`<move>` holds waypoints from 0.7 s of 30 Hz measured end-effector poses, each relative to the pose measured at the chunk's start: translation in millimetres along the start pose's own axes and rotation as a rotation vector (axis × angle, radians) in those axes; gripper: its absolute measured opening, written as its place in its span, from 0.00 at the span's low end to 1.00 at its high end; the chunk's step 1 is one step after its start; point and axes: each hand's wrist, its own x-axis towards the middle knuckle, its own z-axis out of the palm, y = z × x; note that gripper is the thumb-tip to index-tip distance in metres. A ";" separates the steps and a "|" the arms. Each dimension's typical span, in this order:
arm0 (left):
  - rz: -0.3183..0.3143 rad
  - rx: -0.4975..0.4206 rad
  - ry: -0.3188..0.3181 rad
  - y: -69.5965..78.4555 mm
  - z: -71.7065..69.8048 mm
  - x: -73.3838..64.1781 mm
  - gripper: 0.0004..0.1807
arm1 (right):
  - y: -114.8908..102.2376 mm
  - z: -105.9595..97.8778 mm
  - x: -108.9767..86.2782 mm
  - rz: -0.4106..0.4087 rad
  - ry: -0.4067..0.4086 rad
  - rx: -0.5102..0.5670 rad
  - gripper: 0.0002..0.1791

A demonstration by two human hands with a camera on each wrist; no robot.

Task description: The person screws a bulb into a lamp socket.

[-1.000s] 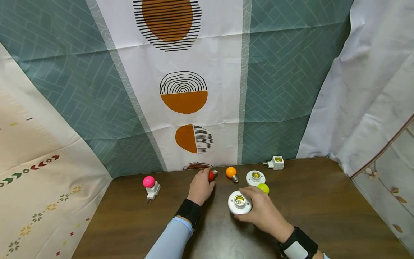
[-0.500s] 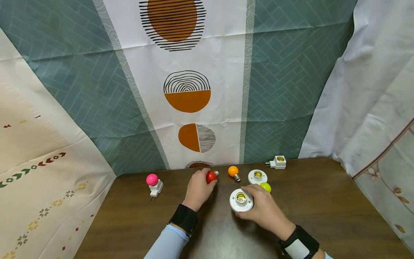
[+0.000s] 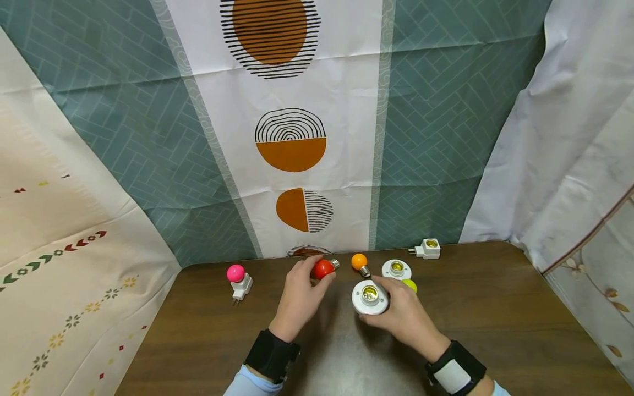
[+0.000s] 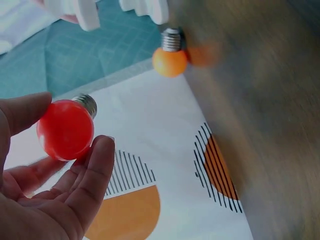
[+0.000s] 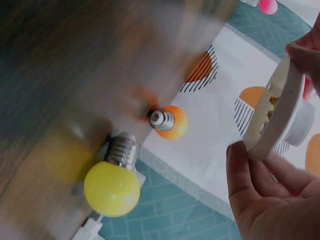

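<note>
My left hand [image 3: 299,297] holds a red light bulb [image 3: 323,269] between thumb and fingers, its metal screw base pointing right, away from the palm. The left wrist view shows the red glass [image 4: 65,131] up close. In my right hand [image 3: 406,316] is a white round lamp holder [image 3: 359,305], gripped at its rim with the brass-lined socket facing up. The right wrist view shows this holder [image 5: 284,107] edge-on, clear of the table, with metal contacts on its underside. Bulb and holder are apart, side by side.
Past my hands lie an orange bulb [image 3: 359,261], a yellow-green bulb [image 3: 409,285] partly hidden by my right hand, and a second round holder [image 3: 403,268]. A white plug-in socket [image 3: 430,249] lies back right. A pink bulb [image 3: 235,273] sits in another plug-in socket [image 3: 241,287] at left.
My left hand has lifted the red bulb from near the table's back edge and drawn back a little, showing more of it. My right hand has raised the lamp holder slightly.
</note>
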 end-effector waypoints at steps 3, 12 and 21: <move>0.008 -0.035 0.010 3.2 -2.2 -3.3 0.29 | 1.0 1.4 3.5 0.021 0.024 0.005 0.48; 0.053 -0.095 0.024 14.4 -5.0 -11.2 0.26 | 0.6 4.2 9.6 0.029 0.064 0.017 0.47; 0.079 -0.104 0.017 23.9 -8.2 -11.2 0.27 | -1.3 7.2 14.7 0.040 0.006 0.031 0.46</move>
